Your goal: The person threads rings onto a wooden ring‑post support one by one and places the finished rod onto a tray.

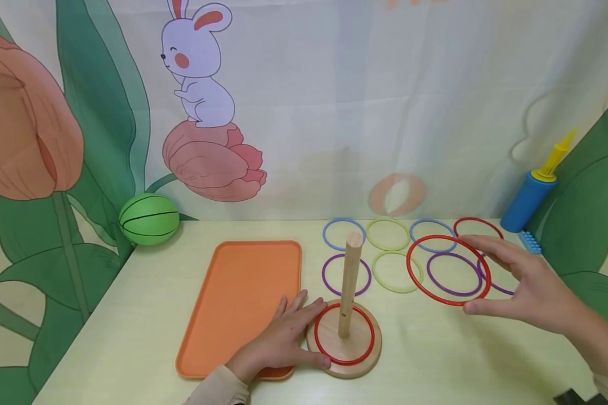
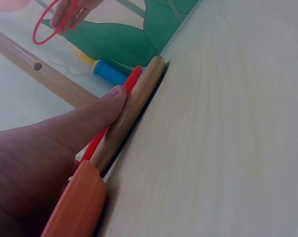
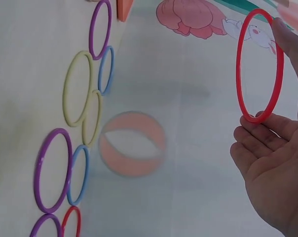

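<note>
The right hand (image 1: 532,286) has its grip clamped on a red ring (image 3: 239,66) — thumb on the near edge, fingers on the far one — and holds it tilted, up above the desk (image 1: 425,360). The left hand (image 1: 284,340) has its grip spread, thumb and fingers apart, touching the left side of a round wooden base (image 1: 358,332); the left wrist view shows the thumb lying over a second red ring (image 1: 372,337) and the edge of the base. That ring lies flat on the base, around an upright wooden post (image 1: 349,287). Just left of the base, partly under the left hand, is an orange tray (image 1: 248,287). Behind the post and off to the right, eight more rings lie on the desk in two rows. The back row runs, left to right, blue ring (image 1: 324,234), yellow-green ring (image 1: 387,250), second blue ring (image 1: 433,220), third red ring (image 1: 476,218); the front row, purple ring (image 1: 323,275), second yellow-green ring (image 1: 397,292), second purple ring (image 1: 453,294) and third purple ring (image 1: 503,290) — the last partly hidden by the right hand. Farther out, a green ball (image 1: 149,219) sits at the back left, and a blue pump (image 1: 529,201) with a yellow top at the back right, a small blue block (image 1: 530,243) beside it. Behind hangs a cloth (image 1: 304,84) printed with tulips and a white rabbit (image 1: 208,101).
</note>
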Motion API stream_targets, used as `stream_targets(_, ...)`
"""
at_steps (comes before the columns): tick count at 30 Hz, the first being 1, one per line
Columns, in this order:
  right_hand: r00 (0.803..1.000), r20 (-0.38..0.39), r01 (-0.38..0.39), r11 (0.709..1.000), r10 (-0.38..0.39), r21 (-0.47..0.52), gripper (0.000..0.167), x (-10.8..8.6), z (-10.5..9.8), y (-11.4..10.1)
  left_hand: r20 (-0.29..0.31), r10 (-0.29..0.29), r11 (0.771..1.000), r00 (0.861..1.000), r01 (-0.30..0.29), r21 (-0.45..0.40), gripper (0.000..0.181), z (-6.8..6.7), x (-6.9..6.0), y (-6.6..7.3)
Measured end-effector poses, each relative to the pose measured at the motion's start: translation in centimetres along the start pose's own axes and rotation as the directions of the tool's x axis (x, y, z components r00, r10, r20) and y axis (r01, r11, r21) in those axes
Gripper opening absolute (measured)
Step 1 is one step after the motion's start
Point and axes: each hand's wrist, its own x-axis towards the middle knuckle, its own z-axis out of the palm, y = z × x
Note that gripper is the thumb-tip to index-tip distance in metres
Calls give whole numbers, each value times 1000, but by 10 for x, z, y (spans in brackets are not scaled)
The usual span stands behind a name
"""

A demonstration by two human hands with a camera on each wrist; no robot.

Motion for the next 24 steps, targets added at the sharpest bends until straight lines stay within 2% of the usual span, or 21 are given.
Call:
stream_targets(9,995,-8,103,994,-103,-22,113,20,-10,-19,-3,12,1000,1000,-12,7,108,-1,0,1)
stream_targets(16,990,-9,138,990,-138,-29,114,31,-13,-27,-2,7,1000,1000,-7,-6,108,-2,-1,1)
stream_targets(24,979,-22,204,978,-203,37,115,45,-15,-42,-9,17,1000,1000,-17,5,109,-2,0,1)
